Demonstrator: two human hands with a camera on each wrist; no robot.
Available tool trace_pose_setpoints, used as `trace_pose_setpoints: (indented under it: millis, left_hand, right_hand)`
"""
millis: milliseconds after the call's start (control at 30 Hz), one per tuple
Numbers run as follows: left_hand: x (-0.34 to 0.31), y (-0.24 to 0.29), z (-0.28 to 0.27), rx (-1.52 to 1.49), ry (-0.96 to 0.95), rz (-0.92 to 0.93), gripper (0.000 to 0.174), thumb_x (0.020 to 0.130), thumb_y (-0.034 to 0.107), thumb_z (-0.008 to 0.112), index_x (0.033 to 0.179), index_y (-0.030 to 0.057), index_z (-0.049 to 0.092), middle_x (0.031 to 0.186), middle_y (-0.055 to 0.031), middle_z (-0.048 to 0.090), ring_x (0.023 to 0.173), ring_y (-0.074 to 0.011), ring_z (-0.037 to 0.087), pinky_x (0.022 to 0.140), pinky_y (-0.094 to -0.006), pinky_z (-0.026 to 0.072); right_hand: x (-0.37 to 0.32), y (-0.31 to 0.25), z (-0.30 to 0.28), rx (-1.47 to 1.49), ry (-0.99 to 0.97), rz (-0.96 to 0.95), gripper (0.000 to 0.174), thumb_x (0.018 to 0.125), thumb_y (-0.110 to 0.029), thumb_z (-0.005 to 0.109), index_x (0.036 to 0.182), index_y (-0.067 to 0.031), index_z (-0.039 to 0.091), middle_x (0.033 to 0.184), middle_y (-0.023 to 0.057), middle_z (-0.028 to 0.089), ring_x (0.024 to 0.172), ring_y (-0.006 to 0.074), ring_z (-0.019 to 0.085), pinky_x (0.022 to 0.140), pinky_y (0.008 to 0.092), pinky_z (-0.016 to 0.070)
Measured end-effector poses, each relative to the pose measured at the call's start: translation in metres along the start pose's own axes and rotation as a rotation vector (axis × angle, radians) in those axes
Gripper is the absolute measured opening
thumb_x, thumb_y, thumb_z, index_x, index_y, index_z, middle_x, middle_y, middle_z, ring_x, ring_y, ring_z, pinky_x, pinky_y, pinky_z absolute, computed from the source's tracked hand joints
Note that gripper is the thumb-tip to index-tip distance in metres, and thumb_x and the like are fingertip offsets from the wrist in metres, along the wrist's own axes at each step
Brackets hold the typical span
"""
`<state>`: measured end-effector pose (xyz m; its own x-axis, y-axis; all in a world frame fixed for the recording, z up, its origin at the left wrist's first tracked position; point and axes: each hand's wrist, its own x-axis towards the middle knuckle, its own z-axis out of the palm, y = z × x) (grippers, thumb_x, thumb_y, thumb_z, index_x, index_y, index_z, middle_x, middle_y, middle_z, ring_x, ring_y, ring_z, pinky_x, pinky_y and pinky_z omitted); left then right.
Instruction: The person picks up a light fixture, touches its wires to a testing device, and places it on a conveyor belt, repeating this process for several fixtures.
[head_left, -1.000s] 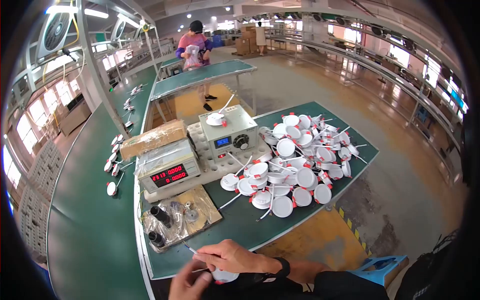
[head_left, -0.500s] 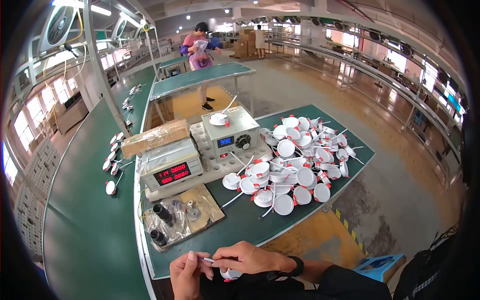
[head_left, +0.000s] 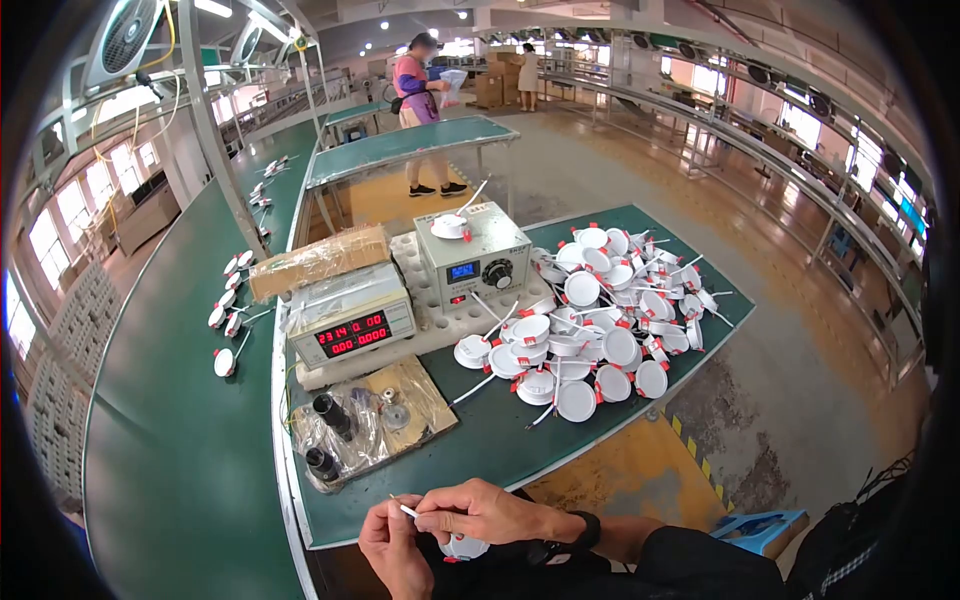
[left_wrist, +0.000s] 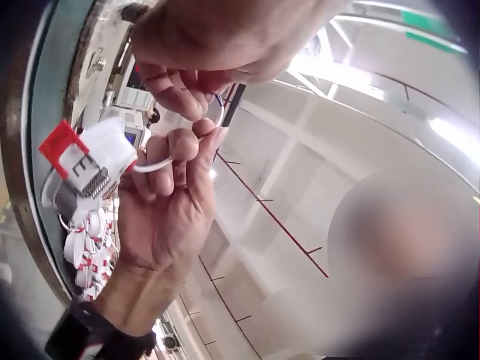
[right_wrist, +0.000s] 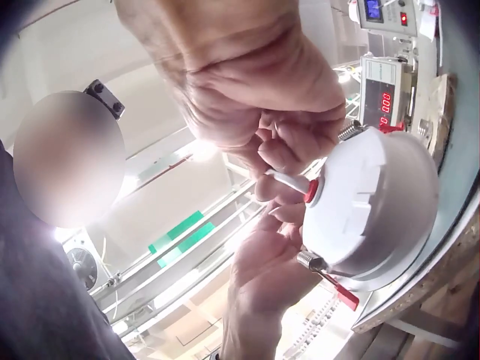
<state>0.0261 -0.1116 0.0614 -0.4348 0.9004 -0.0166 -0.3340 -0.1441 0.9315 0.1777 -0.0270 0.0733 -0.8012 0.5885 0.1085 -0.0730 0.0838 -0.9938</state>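
Observation:
My right hand (head_left: 490, 512) pinches the white cable (left_wrist: 155, 164) of a round white downlight between thumb and fingers. At the cable's free end, my left hand (head_left: 397, 545) pinches the thin wires with its fingertips, close against the right hand's fingers. Below the hands hangs the downlight (right_wrist: 367, 202), tilted, with spring clips and red tabs (right_wrist: 346, 297) on its sides. In the head view the downlight is mostly hidden beneath the right hand. A dark watch is on the right wrist.
Beyond my hands lies a board (head_left: 415, 400) with black cylinders under plastic film. Behind it stand a meter with red digits (head_left: 350, 330) and a grey box with a dial (head_left: 475, 255). Downlights (head_left: 620, 345) are heaped on the right; more lie along the green belt (head_left: 160, 400).
My left hand, earlier spread beside the cable, has come to its tip and now pinches the wires. The right hand keeps its grip. A person in the background has turned and moved right.

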Motion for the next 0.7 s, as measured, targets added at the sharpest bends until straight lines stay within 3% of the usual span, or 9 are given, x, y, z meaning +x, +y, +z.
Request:
trace_pose_setpoints:
  millis: [67, 100, 200, 433, 533, 600, 633, 667, 700]
  left_hand:
    - [-0.001, 0.005, 0.001, 0.197, -0.031, 0.093, 0.024, 0.104, 0.018, 0.058, 0.109, -0.0026, 0.069, 0.094, -0.0093, 0.071, 0.083, -0.019, 0.068, 0.074, -0.0269, 0.053]
    - [0.009, -0.003, -0.006, 0.249, -0.063, 0.229, 0.023, 0.101, 0.011, 0.059, 0.118, -0.0008, 0.067, 0.112, -0.0149, 0.07, 0.099, -0.0215, 0.068, 0.086, -0.0326, 0.0528]
    - [0.014, 0.02, -0.003, 0.507, -0.09, 0.337, 0.021, 0.1, 0.012, 0.062, 0.111, -0.0028, 0.071, 0.118, -0.0169, 0.07, 0.102, -0.0217, 0.067, 0.092, -0.0346, 0.0511]
    - [0.018, 0.038, -0.002, 0.857, -0.25, 0.443, 0.021, 0.096, 0.007, 0.064, 0.114, 0.0027, 0.073, 0.111, -0.0153, 0.074, 0.105, -0.0259, 0.069, 0.093, -0.0383, 0.0507]
    - [0.024, 0.036, -0.008, 0.978, -0.325, 0.556, 0.03, 0.101, 0.012, 0.059, 0.129, 0.001, 0.065, 0.118, -0.017, 0.072, 0.109, -0.026, 0.068, 0.096, -0.0392, 0.0506]
    - [0.021, 0.031, 0.003, 0.54, -0.219, 0.329, 0.04, 0.105, 0.015, 0.054, 0.141, -0.0006, 0.053, 0.125, -0.0188, 0.068, 0.115, -0.027, 0.065, 0.1, -0.0396, 0.0496]
    - [0.017, 0.026, 0.001, 0.334, -0.131, 0.197, 0.045, 0.107, 0.017, 0.051, 0.147, -0.0014, 0.047, 0.129, -0.0197, 0.067, 0.118, -0.0275, 0.064, 0.101, -0.0398, 0.049]
    - [0.021, 0.009, -0.013, 0.334, -0.183, 0.105, 0.053, 0.11, 0.021, 0.044, 0.155, -0.0031, 0.031, 0.141, -0.0217, 0.058, 0.125, -0.0291, 0.059, 0.106, -0.0396, 0.046]
    - [0.02, 0.004, -0.011, 0.23, -0.241, -0.029, 0.052, 0.109, 0.021, 0.048, 0.154, -0.0023, 0.035, 0.145, -0.0195, 0.055, 0.127, -0.0252, 0.057, 0.107, -0.0366, 0.0443]
  right_hand:
    - [-0.003, -0.005, 0.0, 0.012, 0.002, 0.058, 0.026, 0.106, -0.027, 0.058, 0.107, -0.0037, 0.068, 0.07, -0.0011, 0.061, 0.065, 0.0072, 0.054, 0.061, 0.0266, 0.044]
    - [-0.004, -0.005, -0.001, -0.004, 0.002, 0.054, 0.026, 0.106, -0.027, 0.058, 0.106, -0.0034, 0.068, 0.069, -0.0009, 0.06, 0.065, 0.0073, 0.054, 0.061, 0.0268, 0.0441]
    - [-0.004, -0.005, -0.005, -0.056, -0.007, 0.049, 0.026, 0.106, -0.027, 0.058, 0.103, -0.0029, 0.068, 0.068, -0.0005, 0.06, 0.065, 0.0077, 0.054, 0.061, 0.0275, 0.0442]
    - [-0.003, 0.002, -0.002, -0.124, -0.01, 0.084, 0.026, 0.105, -0.027, 0.059, 0.101, -0.0035, 0.069, 0.068, -0.0003, 0.06, 0.065, 0.0078, 0.054, 0.061, 0.0276, 0.0436]
    - [-0.002, 0.004, -0.002, -0.064, 0.042, 0.087, 0.025, 0.105, -0.027, 0.058, 0.105, -0.0055, 0.071, 0.071, -0.0018, 0.061, 0.067, 0.0065, 0.054, 0.062, 0.0269, 0.0448]
    - [0.001, 0.01, -0.005, 0.009, 0.059, 0.175, 0.023, 0.105, -0.026, 0.058, 0.111, -0.0072, 0.071, 0.077, -0.0038, 0.063, 0.073, 0.0047, 0.057, 0.067, 0.0246, 0.0477]
    - [0.005, 0.012, -0.003, 0.085, 0.132, 0.078, 0.02, 0.104, -0.02, 0.058, 0.103, -0.0035, 0.069, 0.076, -0.0019, 0.063, 0.069, 0.0052, 0.057, 0.061, 0.0249, 0.0479]
    - [0.011, 0.02, -0.008, 0.049, 0.162, -0.089, 0.02, 0.106, -0.019, 0.056, 0.106, -0.0035, 0.068, 0.079, -0.0019, 0.064, 0.07, 0.0047, 0.058, 0.062, 0.0225, 0.048]
    - [0.016, 0.019, -0.009, 0.227, 0.184, -0.026, 0.023, 0.107, -0.021, 0.054, 0.106, -0.0027, 0.068, 0.079, -0.0024, 0.064, 0.068, 0.0036, 0.056, 0.06, 0.0213, 0.0463]
